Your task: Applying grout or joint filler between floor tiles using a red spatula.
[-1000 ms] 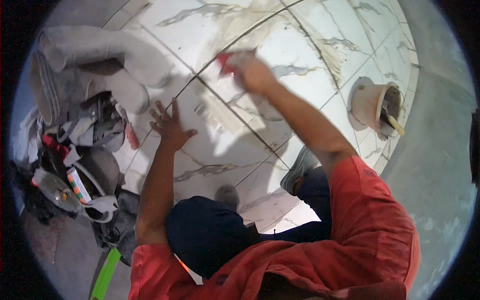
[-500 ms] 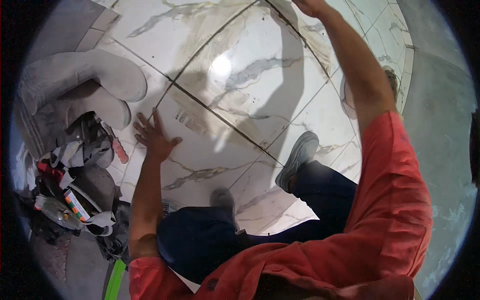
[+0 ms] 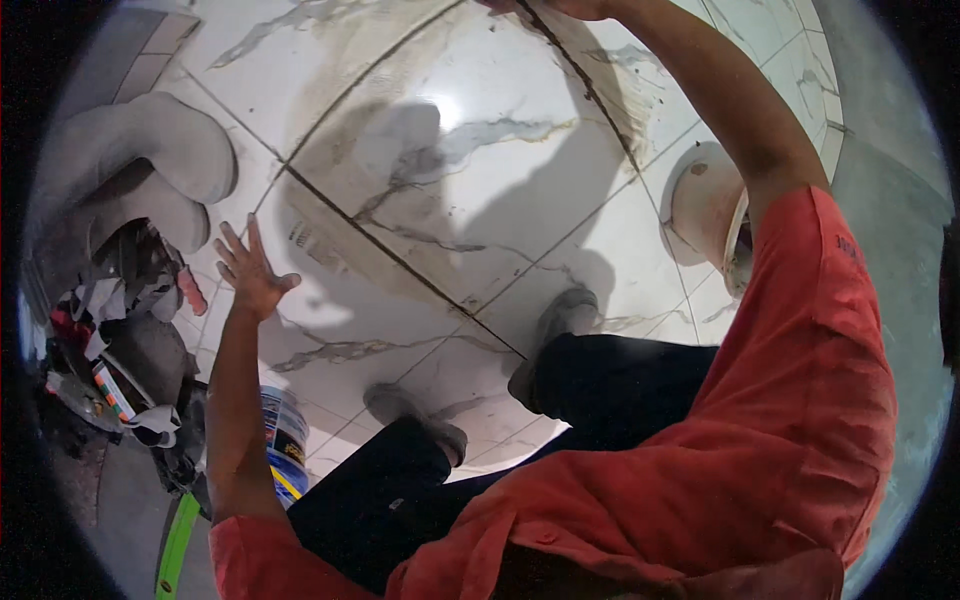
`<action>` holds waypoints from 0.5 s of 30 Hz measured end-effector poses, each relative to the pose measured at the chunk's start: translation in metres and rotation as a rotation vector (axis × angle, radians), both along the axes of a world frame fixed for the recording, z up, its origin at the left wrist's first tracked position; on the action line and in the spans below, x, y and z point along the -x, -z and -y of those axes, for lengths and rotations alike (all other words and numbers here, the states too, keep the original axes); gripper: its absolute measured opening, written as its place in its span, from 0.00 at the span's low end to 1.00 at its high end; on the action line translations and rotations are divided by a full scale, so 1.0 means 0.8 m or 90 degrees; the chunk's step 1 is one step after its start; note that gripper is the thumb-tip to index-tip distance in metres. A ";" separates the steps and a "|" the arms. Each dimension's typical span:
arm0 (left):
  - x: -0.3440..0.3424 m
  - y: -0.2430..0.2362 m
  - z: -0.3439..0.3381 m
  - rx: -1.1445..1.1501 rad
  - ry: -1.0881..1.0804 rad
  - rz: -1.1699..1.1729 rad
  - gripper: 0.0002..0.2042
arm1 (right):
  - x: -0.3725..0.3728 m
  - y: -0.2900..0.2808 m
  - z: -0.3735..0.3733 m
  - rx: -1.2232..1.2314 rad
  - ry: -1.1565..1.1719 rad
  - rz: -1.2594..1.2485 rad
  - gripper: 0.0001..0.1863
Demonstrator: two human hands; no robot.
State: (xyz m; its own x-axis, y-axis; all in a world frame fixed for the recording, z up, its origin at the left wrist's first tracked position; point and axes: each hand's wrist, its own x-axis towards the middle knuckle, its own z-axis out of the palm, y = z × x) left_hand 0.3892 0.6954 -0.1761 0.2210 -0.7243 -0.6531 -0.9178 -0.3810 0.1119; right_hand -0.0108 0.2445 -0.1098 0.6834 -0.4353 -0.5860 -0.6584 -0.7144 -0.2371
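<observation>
My left hand (image 3: 255,272) lies with fingers spread on the white marble-patterned floor tile (image 3: 390,310), close to a joint line. Nothing is in it. My right hand (image 3: 580,8) reaches to the far top edge, beside a dark joint (image 3: 580,75) between tiles. The frame cuts that hand off, so what its fingers do is hidden. Brownish smears run along the wide dark joints, and a long dark joint (image 3: 400,260) crosses the floor in front of my feet. My shadow falls over the middle tile (image 3: 510,110).
Pale dusty rubber boots (image 3: 190,150) lie at the left, above a heap of bags and tools with a red-handled tool (image 3: 191,290). A light bucket (image 3: 705,210) stands by my right arm. Near my left forearm are a blue printed bucket (image 3: 285,440) and a green strip (image 3: 178,545).
My view has shifted, so the floor sits further left and the light bucket and blue bucket show more. My right hand has moved left along the top edge. The left hand stays on its tile.
</observation>
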 end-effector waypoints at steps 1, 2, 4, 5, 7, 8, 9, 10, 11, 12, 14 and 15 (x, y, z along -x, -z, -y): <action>-0.008 0.010 -0.011 0.004 0.002 0.029 0.69 | -0.002 -0.005 -0.008 -0.009 -0.007 -0.021 0.23; -0.007 0.013 -0.010 -0.022 0.000 0.058 0.69 | 0.010 -0.008 -0.016 -0.028 -0.046 0.053 0.23; 0.002 0.023 0.002 -0.041 0.003 0.075 0.70 | 0.071 0.018 -0.037 -0.113 -0.038 0.137 0.20; 0.005 0.023 0.007 -0.063 0.003 0.082 0.69 | 0.093 0.025 -0.051 -0.185 -0.011 0.145 0.20; 0.006 0.007 0.001 -0.093 -0.012 0.099 0.69 | 0.110 -0.009 -0.104 -0.279 0.065 0.057 0.21; 0.011 -0.001 0.006 -0.109 -0.014 0.113 0.68 | 0.125 -0.030 -0.132 -0.212 0.011 0.049 0.19; 0.020 -0.003 0.014 -0.120 -0.014 0.121 0.67 | 0.146 -0.048 -0.152 -0.142 -0.040 0.035 0.18; 0.029 -0.006 0.020 -0.118 0.001 0.151 0.64 | 0.174 -0.046 -0.167 -0.152 -0.029 0.051 0.17; 0.038 -0.009 0.014 -0.118 -0.005 0.151 0.64 | 0.195 -0.040 -0.179 -0.167 -0.020 0.071 0.17; 0.044 -0.015 -0.001 -0.065 -0.036 0.150 0.62 | 0.197 -0.041 -0.182 -0.169 -0.030 0.078 0.17; 0.076 -0.032 -0.010 0.001 -0.091 0.197 0.57 | 0.208 -0.041 -0.182 -0.184 -0.044 -0.044 0.15; 0.089 -0.033 -0.012 0.000 -0.087 0.203 0.57 | 0.217 -0.020 -0.156 -0.151 -0.063 0.011 0.15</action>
State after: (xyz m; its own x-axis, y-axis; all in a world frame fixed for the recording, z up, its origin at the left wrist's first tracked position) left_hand 0.3177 0.7046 -0.1497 0.5088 -0.6738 -0.5358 -0.8473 -0.5021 -0.1732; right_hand -0.1841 0.3697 -0.0938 0.7264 -0.2177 -0.6519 -0.5824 -0.6984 -0.4158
